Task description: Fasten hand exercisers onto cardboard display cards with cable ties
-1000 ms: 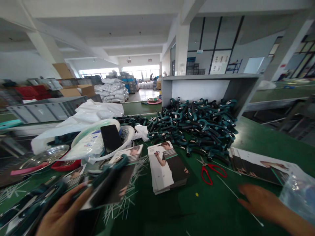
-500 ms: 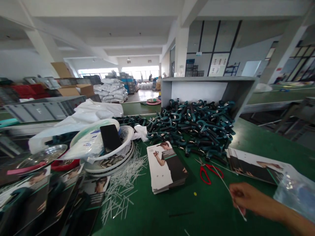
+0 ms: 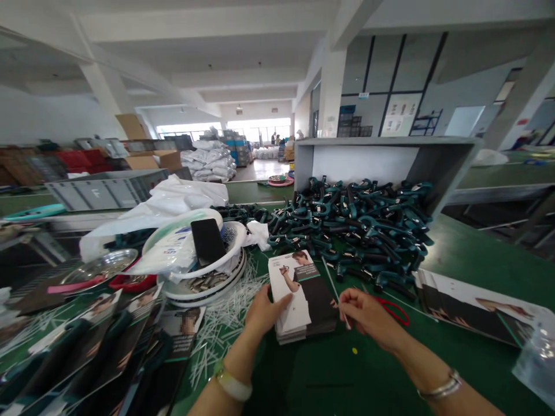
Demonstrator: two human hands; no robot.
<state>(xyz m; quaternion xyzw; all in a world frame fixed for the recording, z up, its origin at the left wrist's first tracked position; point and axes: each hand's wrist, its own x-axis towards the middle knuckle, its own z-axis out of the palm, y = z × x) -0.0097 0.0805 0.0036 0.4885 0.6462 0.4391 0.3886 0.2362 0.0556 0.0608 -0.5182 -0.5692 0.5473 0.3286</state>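
Note:
A stack of printed cards (image 3: 318, 294) lies on the green table. My left hand (image 3: 266, 309) rests at the stack's left edge, its thumb over the top card and its fingers apart. Just right of the stack, my right hand (image 3: 362, 312) pinches a thin white cable tie (image 3: 330, 277) that points up and away. Red-handled scissors (image 3: 396, 312) lie partly hidden behind my right hand. Many loose white ties (image 3: 217, 329) are scattered left of the stack. Dark green tools (image 3: 355, 219) are heaped beyond the cards, spilling from a grey crate (image 3: 451, 167).
White bowls (image 3: 203, 289) with metal parts hold a black phone (image 3: 208, 242) at the left. Cards with tools (image 3: 99, 358) overlap at the lower left. More cards (image 3: 472, 306) and a clear plastic bag (image 3: 537, 358) lie at the right.
My left hand has come into view and touches the card stack. My right hand has moved left toward the stack with the tie. The view has shifted slightly left.

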